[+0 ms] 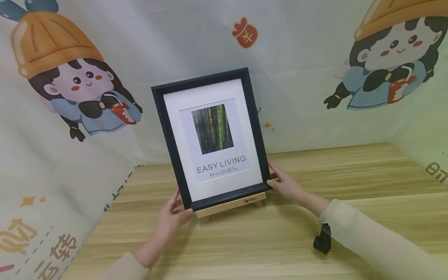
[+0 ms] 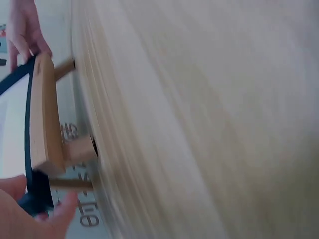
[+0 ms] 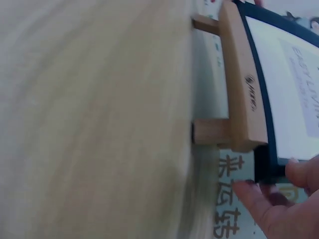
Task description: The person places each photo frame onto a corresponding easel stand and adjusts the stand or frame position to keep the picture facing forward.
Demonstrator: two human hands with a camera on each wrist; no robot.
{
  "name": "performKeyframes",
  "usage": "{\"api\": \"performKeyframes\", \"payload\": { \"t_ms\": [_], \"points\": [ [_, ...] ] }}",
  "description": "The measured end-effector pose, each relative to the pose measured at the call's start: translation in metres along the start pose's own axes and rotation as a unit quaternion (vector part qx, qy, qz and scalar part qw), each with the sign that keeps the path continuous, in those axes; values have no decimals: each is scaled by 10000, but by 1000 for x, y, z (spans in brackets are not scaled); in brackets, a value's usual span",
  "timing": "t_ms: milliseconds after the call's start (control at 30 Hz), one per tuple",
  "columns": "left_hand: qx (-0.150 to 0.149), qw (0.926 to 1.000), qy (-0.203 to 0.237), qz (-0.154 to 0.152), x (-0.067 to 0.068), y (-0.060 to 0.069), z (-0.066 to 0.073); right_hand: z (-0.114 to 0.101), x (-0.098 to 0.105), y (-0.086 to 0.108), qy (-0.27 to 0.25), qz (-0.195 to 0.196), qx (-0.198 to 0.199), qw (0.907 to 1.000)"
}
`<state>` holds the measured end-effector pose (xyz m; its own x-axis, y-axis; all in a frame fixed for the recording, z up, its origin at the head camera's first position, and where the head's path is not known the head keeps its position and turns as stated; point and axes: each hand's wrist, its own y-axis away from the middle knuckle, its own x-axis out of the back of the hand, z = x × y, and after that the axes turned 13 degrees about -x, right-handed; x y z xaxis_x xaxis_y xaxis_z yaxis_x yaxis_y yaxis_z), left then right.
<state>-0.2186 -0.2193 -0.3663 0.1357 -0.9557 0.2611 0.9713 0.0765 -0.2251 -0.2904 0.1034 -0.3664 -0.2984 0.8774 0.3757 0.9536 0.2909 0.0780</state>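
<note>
- Black picture frame, leaning on a small wooden easel on the table.
- Left hand pinches its corner at 7 o'clock; right hand pinches its corner at 4 o'clock.
- Best to shift both corners evenly, centring the frame before letting go.

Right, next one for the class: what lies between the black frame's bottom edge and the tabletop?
A wooden easel: its front bar runs under the black frame, and it stands on the tabletop. The head view shows this.
</note>
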Motion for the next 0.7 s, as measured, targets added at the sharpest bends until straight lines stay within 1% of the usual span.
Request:
{"api": "performKeyframes", "payload": {
  "t_ms": [67,133,200,300,400,533,700],
  "points": [
    [54,9999,100,87,-3,3,1,1,-3,4,-320,-41,-168,9993],
    [79,9997,197,157,-6,5,2,3,-6,6,-724,-133,-352,9967],
    [143,9991,322,237,-10,7,2,5,-8,8,-1140,-248,-522,9918],
    [250,9973,556,418,-15,9,2,9,-11,9,-1561,-432,-663,9846],
    [298,9950,729,622,-20,10,1,11,-17,10,-1678,-436,-752,9820],
    [266,9933,784,802,-26,10,-1,13,-26,12,-1800,-261,-804,9800],
    [216,9909,882,993,-31,11,-3,14,-36,12,-2102,-97,-713,9750]
  ]
}}
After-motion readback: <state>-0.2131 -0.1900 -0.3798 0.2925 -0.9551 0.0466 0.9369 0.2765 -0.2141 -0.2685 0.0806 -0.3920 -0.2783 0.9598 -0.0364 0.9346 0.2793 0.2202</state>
